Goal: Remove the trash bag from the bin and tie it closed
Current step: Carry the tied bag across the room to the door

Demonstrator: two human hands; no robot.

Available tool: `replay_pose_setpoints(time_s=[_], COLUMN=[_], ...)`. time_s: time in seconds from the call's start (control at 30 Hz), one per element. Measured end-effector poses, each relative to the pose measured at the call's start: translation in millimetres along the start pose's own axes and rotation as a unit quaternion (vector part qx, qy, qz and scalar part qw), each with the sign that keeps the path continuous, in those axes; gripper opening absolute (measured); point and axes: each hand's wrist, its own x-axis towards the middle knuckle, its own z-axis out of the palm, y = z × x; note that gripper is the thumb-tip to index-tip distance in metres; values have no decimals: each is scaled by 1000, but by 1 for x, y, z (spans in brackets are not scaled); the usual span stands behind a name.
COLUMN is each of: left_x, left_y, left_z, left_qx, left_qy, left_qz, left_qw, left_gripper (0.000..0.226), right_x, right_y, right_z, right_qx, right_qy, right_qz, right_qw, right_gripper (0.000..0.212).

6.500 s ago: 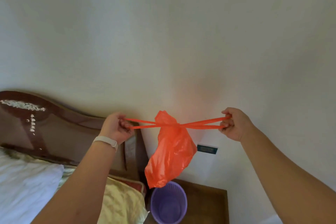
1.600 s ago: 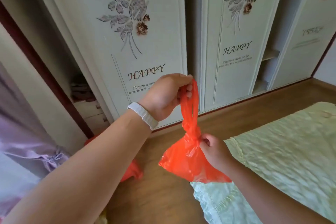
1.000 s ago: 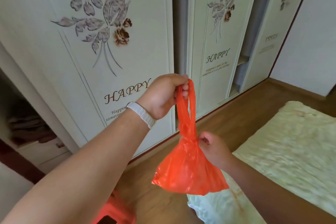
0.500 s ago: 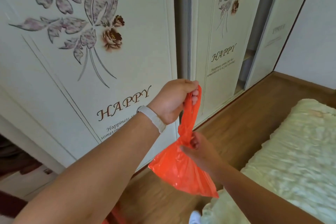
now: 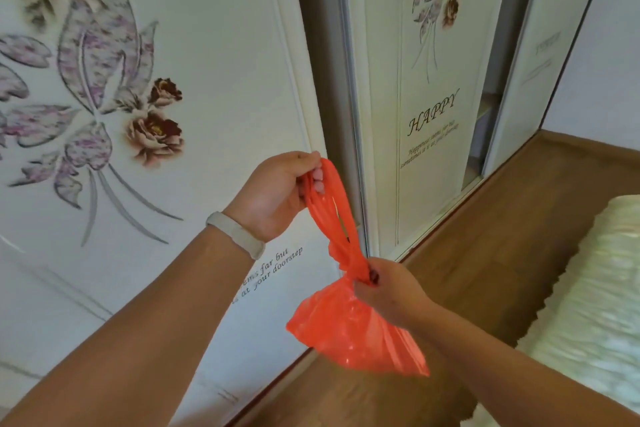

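Note:
An orange-red plastic trash bag (image 5: 349, 333) hangs in mid-air in front of me. My left hand (image 5: 277, 194), with a pale band on the wrist, holds the bag's two handle loops up at the top. Below it, my right hand (image 5: 388, 291) pinches the bag's twisted neck where the handles meet the body. The bag's lower part bulges out under my right hand. The bin is out of view.
White wardrobe doors (image 5: 145, 80) with flower prints and the word HAPPY stand close ahead and to the left. A wooden floor (image 5: 485, 253) runs along them. A bed with a pale green cover (image 5: 595, 305) lies at the right.
I turned from the bedside wall to the wardrobe. Both hands had pulled the handles apart sideways; now the left holds them up and the right grips the neck. The doors have come closer.

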Motion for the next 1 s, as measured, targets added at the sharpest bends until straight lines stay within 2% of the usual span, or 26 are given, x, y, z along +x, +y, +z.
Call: replay_pose_setpoints(time_s=[0.13, 0.23, 0.43, 0.53, 0.63, 0.73, 0.8, 0.87, 1.0], left_x=[49, 85, 170, 223, 274, 323, 352, 376, 417], left_y=[10, 21, 29, 28, 28, 35, 41, 47, 57], left_z=[10, 31, 70, 83, 106, 131, 150, 168, 203], left_qx=[-11, -12, -46, -58, -81, -86, -89, -93, -124], left_qy=[-17, -64, -138, -174, -226, -289, -328, -356, -388], left_qz=[15, 33, 38, 26, 20, 18, 19, 17, 4], left_qw=[1000, 997, 989, 983, 971, 953, 940, 930, 913], left_gripper=[28, 29, 24, 22, 23, 24, 24, 24, 20], right_x=[31, 62, 116, 143, 172, 197, 210, 221, 244], right_y=[2, 10, 36, 48, 66, 85, 93, 99, 115], right_z=[-32, -59, -110, -141, -167, -193, -211, -228, -258], right_qx=[-13, 6, -5, -37, -80, -110, -122, -122, -101], right_qy=[19, 33, 109, 145, 172, 198, 222, 251, 313], right_qz=[-3, -20, -22, -24, -2, 39, 58, 69, 82], right_qw=[1000, 999, 994, 988, 982, 973, 966, 958, 941], right_gripper=[16, 14, 22, 10, 7, 19, 12, 5, 9])
